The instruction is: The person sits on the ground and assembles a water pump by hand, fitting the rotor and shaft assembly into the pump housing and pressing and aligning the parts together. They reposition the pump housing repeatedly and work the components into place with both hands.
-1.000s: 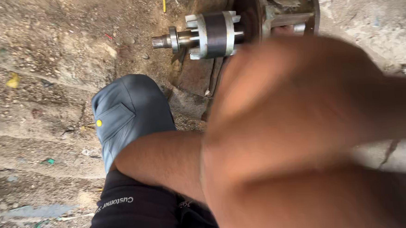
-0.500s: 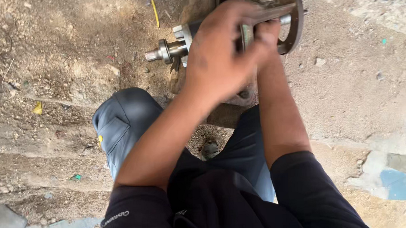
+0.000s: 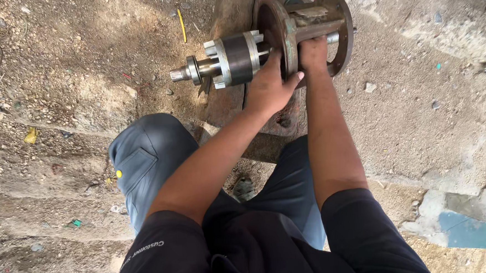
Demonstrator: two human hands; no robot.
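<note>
Far left: bare packed dirt ground (image 3: 57,80) with pebbles, a yellow scrap (image 3: 30,135) and a small green fragment (image 3: 77,223). A thin yellow stick (image 3: 182,25) lies near the top, just left of a rusty flat metal slab (image 3: 227,107)

Lower centre: the person's knee in grey-blue trousers (image 3: 150,158), dark sleeves at the bottom edge. A dark shoe (image 3: 244,188) shows between the legs

Centre top: a rotor shaft assembly (image 3: 233,59) held horizontally above the slab – threaded shaft tip pointing left, then a bearing collar, then a dark drum with pale notched rings. It runs into a rusty flanged housing (image 3: 309,30) made of two round plates joined by bars

Left hand (image 3: 269,88) grasps the assembly where the drum meets the nearer plate, thumb hooked over the plate's rim. Right hand (image 3: 313,52) reaches up between the two plates; fingers hidden inside, so its grip cannot be told

Right: cracked concrete (image 3: 419,116), scattered stones, a blue patch (image 3: 470,232) at the lower corner

Hidden: the shaft's right end behind the plates; the slab's lower part behind arms and trousers
</note>
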